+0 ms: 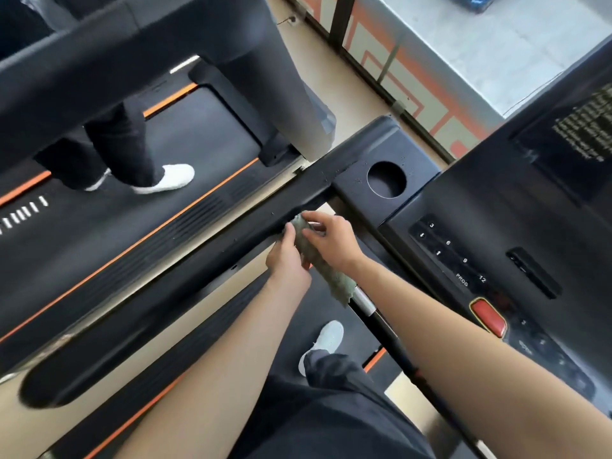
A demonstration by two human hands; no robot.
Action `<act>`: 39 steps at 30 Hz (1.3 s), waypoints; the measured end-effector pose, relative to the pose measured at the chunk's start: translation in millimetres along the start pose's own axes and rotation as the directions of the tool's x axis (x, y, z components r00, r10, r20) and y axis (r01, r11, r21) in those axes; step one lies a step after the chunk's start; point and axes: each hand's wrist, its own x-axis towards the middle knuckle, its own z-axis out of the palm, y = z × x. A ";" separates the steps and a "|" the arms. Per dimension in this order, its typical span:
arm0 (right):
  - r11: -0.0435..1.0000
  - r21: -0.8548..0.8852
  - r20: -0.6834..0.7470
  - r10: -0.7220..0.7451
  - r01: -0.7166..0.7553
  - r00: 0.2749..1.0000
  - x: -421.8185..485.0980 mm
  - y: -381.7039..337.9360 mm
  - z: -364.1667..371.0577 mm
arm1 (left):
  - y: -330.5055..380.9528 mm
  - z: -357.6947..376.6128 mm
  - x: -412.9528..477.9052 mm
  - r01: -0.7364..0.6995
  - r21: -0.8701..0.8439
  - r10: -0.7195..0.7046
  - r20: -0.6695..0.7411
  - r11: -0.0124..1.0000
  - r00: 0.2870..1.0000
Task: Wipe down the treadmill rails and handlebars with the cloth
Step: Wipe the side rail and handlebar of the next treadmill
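Note:
A grey-green cloth (318, 260) is wrapped around the front handlebar (374, 313) of my treadmill, near where the bar meets the left side rail (185, 276). My left hand (286, 258) grips the cloth from the left side. From the right, my right hand (334, 238) pinches the cloth's upper end with its fingertips. The bar's metal sleeve and black grip show below the cloth. The left rail is a long black padded arm running down to the lower left.
The console (496, 246) with number keys, a red stop button (488, 318) and a round cup holder (386, 179) lies right of my hands. On the neighbouring treadmill (132, 226) at left stands another person in white shoes. My own foot (326, 342) is on the belt.

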 end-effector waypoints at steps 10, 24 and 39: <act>0.969 -0.238 0.290 0.003 0.069 0.957 -31.4 25.7 -36.8 | -25.2 -19.1 -0.4 -0.104 0.180 0.060 0.234 0.978 0.970; 0.922 -0.358 0.117 0.198 -0.144 0.973 -177.1 93.4 -63.6 | -112.8 -35.1 -62.2 0.124 0.503 -0.287 0.261 0.855 0.922; 0.839 -0.477 -0.058 0.267 -0.262 0.962 -238.9 108.1 -60.3 | -148.4 -36.6 -88.1 0.205 0.499 -0.364 0.244 0.842 0.899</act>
